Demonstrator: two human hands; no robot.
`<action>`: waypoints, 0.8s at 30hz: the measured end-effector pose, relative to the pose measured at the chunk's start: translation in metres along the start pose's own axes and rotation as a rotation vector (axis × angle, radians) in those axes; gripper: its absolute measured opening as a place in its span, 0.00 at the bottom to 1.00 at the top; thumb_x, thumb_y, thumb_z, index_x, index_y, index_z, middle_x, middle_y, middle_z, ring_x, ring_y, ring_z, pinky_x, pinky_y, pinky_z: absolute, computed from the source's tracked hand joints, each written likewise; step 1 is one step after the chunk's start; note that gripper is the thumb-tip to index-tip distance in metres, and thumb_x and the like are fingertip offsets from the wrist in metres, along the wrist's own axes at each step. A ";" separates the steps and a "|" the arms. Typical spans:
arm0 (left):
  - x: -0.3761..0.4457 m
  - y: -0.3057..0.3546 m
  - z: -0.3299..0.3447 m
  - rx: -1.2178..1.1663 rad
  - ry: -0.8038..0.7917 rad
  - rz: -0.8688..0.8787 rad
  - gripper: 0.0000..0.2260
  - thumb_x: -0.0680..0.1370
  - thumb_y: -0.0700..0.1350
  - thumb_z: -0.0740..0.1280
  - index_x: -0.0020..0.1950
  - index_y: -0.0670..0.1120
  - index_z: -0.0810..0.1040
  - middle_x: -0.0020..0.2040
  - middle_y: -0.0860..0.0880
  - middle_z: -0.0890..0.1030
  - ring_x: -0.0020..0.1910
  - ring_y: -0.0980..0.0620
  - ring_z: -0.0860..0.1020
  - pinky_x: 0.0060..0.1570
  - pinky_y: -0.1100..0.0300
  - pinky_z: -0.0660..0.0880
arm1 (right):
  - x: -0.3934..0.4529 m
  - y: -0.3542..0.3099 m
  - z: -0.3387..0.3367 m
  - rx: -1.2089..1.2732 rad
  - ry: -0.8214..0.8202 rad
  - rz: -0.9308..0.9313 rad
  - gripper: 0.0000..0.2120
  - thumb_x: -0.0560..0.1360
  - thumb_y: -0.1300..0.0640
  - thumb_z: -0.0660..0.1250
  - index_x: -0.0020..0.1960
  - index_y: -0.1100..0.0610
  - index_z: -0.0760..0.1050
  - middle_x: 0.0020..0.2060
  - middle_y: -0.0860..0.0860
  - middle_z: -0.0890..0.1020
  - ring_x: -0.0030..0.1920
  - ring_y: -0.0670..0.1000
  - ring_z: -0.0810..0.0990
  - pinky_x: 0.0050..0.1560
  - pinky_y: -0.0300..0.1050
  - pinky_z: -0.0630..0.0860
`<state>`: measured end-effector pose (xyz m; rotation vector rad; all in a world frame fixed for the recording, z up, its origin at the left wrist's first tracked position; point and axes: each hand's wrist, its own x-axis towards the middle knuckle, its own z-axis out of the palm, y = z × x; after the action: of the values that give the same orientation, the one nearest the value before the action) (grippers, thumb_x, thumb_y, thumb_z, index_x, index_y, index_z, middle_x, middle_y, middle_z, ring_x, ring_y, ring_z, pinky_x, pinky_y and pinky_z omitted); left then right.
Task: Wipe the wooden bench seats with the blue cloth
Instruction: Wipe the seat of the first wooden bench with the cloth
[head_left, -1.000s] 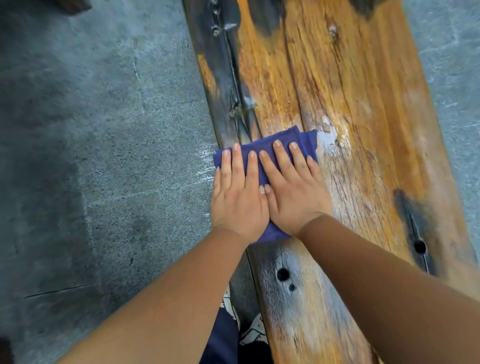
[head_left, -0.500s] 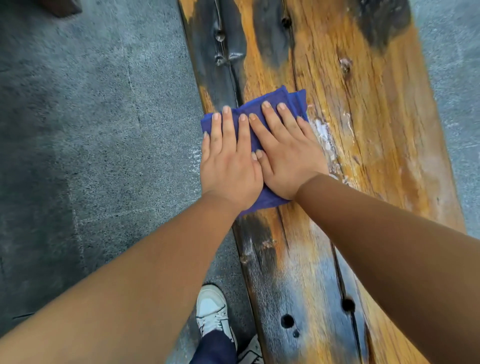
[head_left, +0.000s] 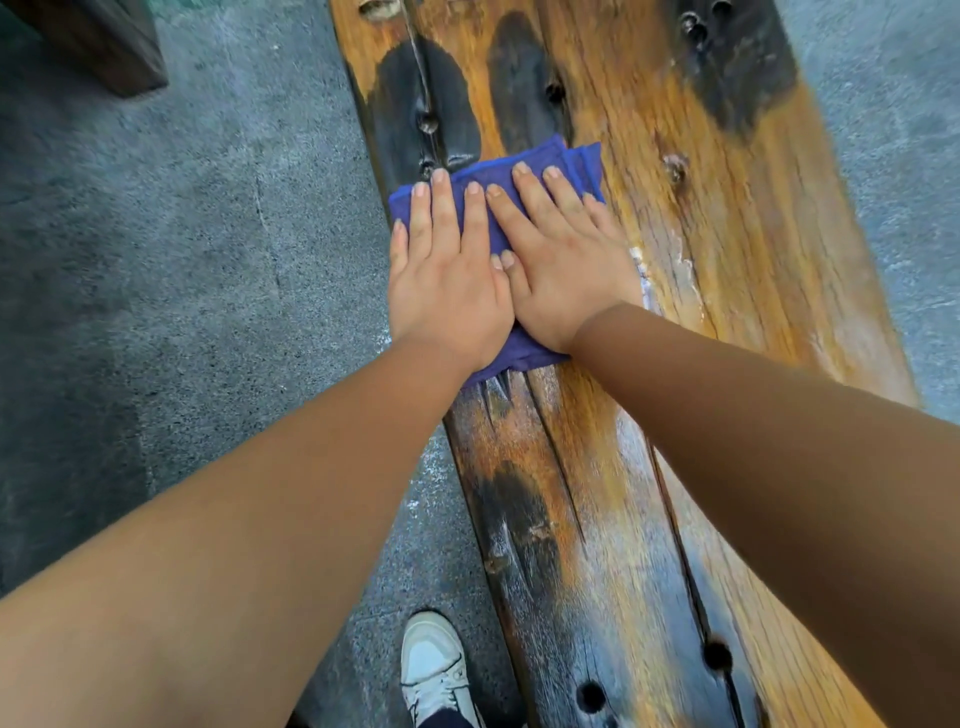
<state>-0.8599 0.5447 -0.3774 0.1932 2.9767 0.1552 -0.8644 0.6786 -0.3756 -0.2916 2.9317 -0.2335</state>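
A folded blue cloth (head_left: 540, 161) lies flat on the left half of a long weathered wooden bench seat (head_left: 727, 249) with orange grain and dark patches. My left hand (head_left: 444, 280) presses on the cloth's left part with straight fingers, near the seat's left edge. Beside it, thumbs touching, my right hand (head_left: 561, 270) lies flat on the cloth's right part. Most of the cloth is hidden under both palms. A pale whitish smear (head_left: 644, 275) shows on the wood just right of my right hand.
Grey concrete floor (head_left: 182, 260) runs along both sides of the bench. A dark wooden block (head_left: 104, 47) stands at the top left. My white shoe (head_left: 434, 670) is on the floor by the seat's left edge. Bolt holes (head_left: 717, 656) dot the near planks.
Both hands have slid the cloth forward along the seat, away from me, past the whitish smear. The near bolt holes have dropped lower in view.
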 end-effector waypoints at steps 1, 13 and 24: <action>-0.001 0.000 0.000 0.001 0.002 0.004 0.29 0.80 0.55 0.46 0.79 0.46 0.48 0.80 0.43 0.46 0.78 0.45 0.44 0.75 0.47 0.45 | -0.001 0.000 0.000 0.001 0.002 0.003 0.29 0.80 0.43 0.42 0.79 0.47 0.49 0.80 0.49 0.52 0.79 0.53 0.48 0.75 0.54 0.47; -0.070 0.029 0.001 0.011 -0.066 0.104 0.30 0.80 0.54 0.48 0.79 0.44 0.48 0.79 0.40 0.46 0.78 0.43 0.45 0.75 0.45 0.46 | -0.095 -0.003 0.010 0.080 -0.029 0.144 0.28 0.80 0.44 0.43 0.79 0.49 0.50 0.79 0.50 0.52 0.78 0.54 0.48 0.76 0.54 0.46; -0.219 0.098 0.026 0.069 -0.224 0.408 0.30 0.78 0.55 0.43 0.79 0.46 0.46 0.78 0.43 0.40 0.78 0.43 0.41 0.73 0.47 0.37 | -0.296 -0.010 0.027 0.175 -0.118 0.522 0.28 0.80 0.44 0.44 0.79 0.49 0.52 0.79 0.50 0.53 0.78 0.52 0.48 0.76 0.54 0.47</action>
<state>-0.6298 0.6141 -0.3595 0.7713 2.6848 0.0699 -0.5718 0.7269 -0.3507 0.4632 2.7248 -0.3710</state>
